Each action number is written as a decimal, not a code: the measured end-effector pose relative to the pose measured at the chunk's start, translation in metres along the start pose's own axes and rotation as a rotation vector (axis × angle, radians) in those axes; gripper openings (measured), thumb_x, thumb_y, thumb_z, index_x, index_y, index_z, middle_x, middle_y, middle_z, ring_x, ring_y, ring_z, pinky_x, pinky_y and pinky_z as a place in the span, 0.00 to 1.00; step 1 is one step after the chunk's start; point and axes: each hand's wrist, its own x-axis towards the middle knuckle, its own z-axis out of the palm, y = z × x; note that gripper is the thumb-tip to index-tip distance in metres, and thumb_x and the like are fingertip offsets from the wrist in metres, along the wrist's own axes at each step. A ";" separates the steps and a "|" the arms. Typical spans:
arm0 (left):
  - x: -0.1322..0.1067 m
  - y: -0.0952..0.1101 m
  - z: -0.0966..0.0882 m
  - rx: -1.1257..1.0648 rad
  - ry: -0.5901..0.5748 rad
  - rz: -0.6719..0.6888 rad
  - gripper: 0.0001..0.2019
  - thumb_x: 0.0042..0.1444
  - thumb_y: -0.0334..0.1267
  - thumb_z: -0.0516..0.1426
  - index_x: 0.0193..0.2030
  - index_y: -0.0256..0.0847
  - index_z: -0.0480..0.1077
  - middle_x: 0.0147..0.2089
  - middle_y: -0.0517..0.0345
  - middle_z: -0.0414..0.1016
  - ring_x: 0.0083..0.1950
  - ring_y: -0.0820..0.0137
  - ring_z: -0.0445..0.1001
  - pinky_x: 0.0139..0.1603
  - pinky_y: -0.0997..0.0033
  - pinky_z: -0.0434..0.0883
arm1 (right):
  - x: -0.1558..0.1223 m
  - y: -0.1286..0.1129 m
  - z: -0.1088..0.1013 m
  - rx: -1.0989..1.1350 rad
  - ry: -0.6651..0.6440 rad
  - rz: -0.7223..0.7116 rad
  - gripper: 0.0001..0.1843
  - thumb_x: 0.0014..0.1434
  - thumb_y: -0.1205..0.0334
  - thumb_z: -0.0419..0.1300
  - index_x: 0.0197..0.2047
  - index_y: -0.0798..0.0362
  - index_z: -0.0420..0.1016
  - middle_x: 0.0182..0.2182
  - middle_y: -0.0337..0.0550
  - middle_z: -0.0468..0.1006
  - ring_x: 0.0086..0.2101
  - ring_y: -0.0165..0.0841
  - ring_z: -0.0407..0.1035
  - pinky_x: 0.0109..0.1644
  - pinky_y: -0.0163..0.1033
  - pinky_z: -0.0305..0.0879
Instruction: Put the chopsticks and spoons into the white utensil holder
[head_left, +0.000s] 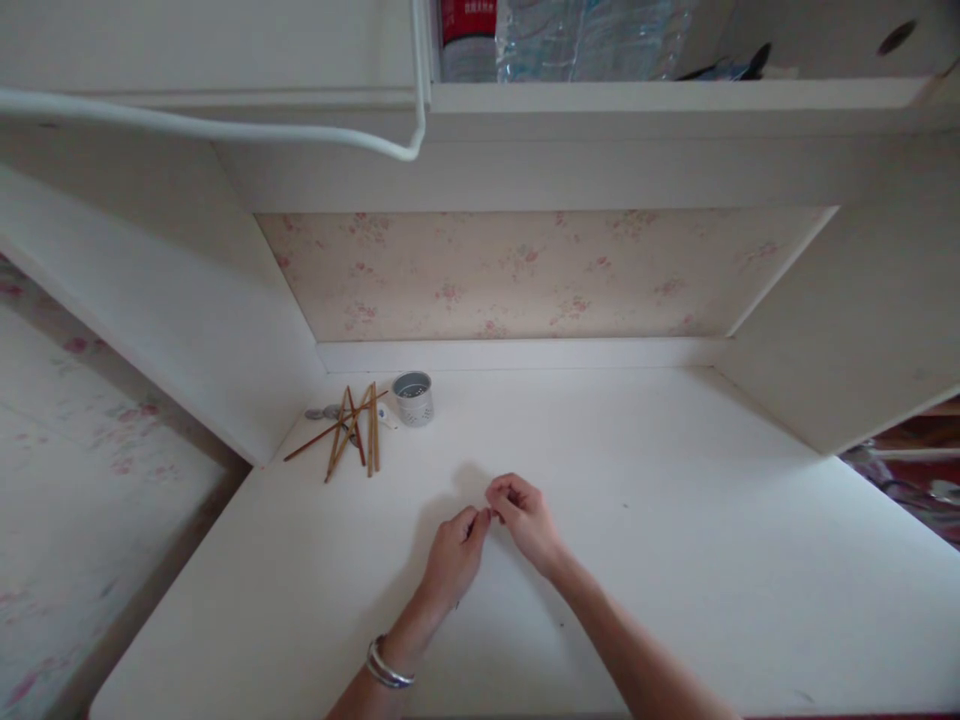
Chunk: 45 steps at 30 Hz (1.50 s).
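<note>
Over the middle of the white desktop, my left hand (pixel 454 556) is closed, with thumb and forefinger pinched together; a small dark bit shows at its fingers. Its fingertips meet those of my right hand (pixel 525 520), also closed in a pinch. Whatever lies between the fingertips is too small to make out. Farther back on the left, several thin brown and yellowish sticks (pixel 373 440) lie loosely crossed. Beside them stands a grey metal cup (pixel 417 408) with small holes in its side.
Grey flat pieces (pixel 315 413) and a small white item (pixel 386 415) lie among the sticks. White side panels flank the desktop (pixel 675 560). Overhead, a shelf (pixel 660 97) holds plastic-wrapped bottles (pixel 570 40), and a white cable (pixel 262 132) hangs at the upper left.
</note>
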 end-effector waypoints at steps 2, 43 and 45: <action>0.000 0.000 0.001 0.029 -0.016 0.004 0.20 0.64 0.50 0.46 0.25 0.41 0.61 0.21 0.65 0.60 0.25 0.73 0.61 0.27 0.73 0.52 | 0.032 -0.018 0.001 -0.071 -0.050 -0.032 0.12 0.63 0.58 0.50 0.43 0.52 0.70 0.28 0.40 0.76 0.29 0.31 0.71 0.33 0.34 0.65; -0.012 0.004 -0.004 0.304 -0.083 0.152 0.21 0.65 0.49 0.46 0.25 0.41 0.67 0.21 0.61 0.67 0.25 0.72 0.64 0.29 0.72 0.52 | -0.039 -0.012 -0.082 -0.457 0.202 -0.105 0.17 0.65 0.48 0.49 0.45 0.48 0.74 0.30 0.41 0.80 0.28 0.34 0.73 0.34 0.36 0.64; -0.012 0.003 -0.004 0.283 -0.079 0.145 0.22 0.65 0.50 0.47 0.24 0.41 0.65 0.21 0.62 0.65 0.24 0.73 0.63 0.29 0.73 0.53 | -0.043 -0.008 -0.085 -0.466 0.192 -0.096 0.17 0.65 0.48 0.50 0.45 0.48 0.74 0.30 0.41 0.80 0.28 0.34 0.73 0.34 0.36 0.64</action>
